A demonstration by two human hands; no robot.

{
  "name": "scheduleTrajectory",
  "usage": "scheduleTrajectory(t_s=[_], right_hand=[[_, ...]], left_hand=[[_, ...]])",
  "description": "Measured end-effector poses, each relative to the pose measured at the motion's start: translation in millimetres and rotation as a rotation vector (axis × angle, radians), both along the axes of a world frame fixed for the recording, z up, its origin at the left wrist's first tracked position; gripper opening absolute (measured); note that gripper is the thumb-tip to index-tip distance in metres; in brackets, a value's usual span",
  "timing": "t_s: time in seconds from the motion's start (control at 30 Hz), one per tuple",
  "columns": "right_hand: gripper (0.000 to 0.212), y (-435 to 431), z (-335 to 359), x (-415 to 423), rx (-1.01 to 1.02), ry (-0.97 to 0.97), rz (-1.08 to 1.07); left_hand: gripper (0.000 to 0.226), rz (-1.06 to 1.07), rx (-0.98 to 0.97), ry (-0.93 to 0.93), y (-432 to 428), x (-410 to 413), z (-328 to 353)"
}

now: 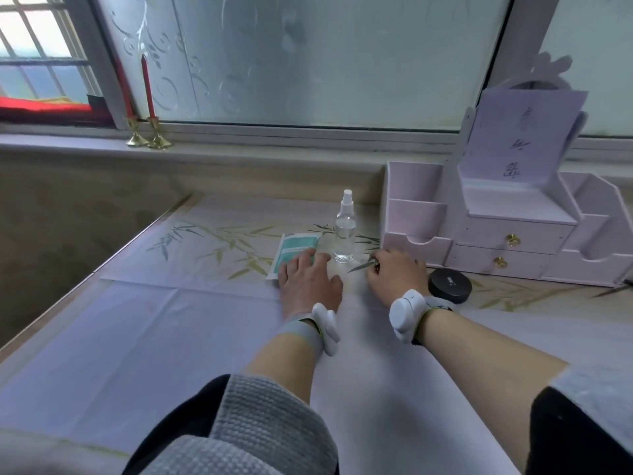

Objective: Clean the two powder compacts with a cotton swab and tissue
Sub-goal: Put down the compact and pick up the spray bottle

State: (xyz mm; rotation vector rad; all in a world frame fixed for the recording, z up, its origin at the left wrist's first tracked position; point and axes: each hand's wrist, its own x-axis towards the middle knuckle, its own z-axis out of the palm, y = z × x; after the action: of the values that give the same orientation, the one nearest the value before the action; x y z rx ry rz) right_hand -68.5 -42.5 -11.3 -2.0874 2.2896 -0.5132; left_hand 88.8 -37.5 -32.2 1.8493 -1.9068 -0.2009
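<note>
I see a matt black compact [449, 285], a clear glossy plastic spray bottle [344, 231] and a shiny film tissue packet [294, 250]. The worktop cover [171, 320] looks like smooth, creased cloth. The organizer [479, 234] is matt painted board with shiny metal knobs [512, 240]; the sleeve [260, 416] is coarse grey knit.

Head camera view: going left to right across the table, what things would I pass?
Teal tissue packet → clear plastic spray bottle → right hand → black round powder compact.
</note>
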Motion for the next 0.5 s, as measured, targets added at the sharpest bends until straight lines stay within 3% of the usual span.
scheduleTrajectory(t_s=[0.13, 0.3, 0.5], right_hand=[[0.037, -2, 0, 3, -0.030, 0.109, 0.042], [0.044, -16, 5, 12, -0.092, 0.089, 0.091], [0.027, -32, 10, 22, -0.027, 0.101, 0.086]], left_hand=[[0.047, 0.052, -0.078, 0.151, -6, -7, 1], [0.055, 0.034, -0.119, 0.393, -25, -14, 14], [0.054, -0.009, -0.149, 0.542, -43, -36, 28]])
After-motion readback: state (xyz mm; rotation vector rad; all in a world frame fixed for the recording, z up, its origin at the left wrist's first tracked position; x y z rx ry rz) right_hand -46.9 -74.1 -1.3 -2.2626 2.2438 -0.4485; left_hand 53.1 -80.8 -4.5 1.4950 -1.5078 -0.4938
